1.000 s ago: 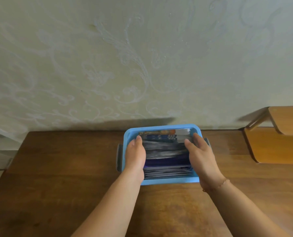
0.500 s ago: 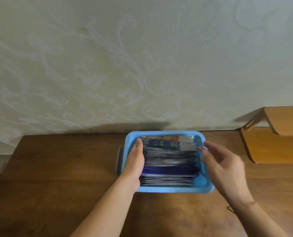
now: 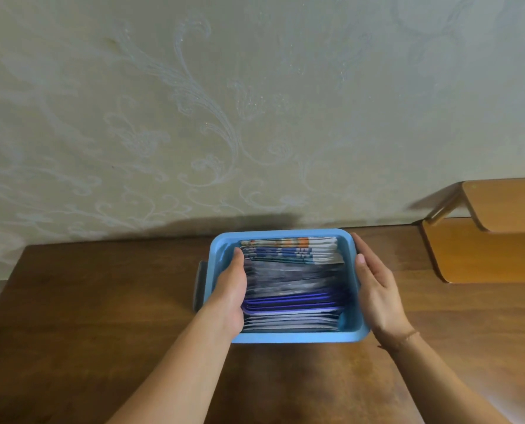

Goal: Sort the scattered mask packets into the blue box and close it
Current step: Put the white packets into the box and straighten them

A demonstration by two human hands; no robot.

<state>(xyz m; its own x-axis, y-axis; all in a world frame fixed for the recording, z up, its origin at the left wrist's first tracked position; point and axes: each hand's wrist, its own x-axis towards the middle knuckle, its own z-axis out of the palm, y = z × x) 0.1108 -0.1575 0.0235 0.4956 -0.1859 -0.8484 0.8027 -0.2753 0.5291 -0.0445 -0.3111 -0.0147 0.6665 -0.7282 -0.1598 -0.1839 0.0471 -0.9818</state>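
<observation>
Blue box [image 3: 285, 337] holds every packet [image 3: 291, 280]; your right hand [image 3: 374, 289] has moved outside its wall, fingers straight, while your left hand [image 3: 232, 289] presses flat inside.

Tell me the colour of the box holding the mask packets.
Light blue box, seen best in the head view.
</observation>
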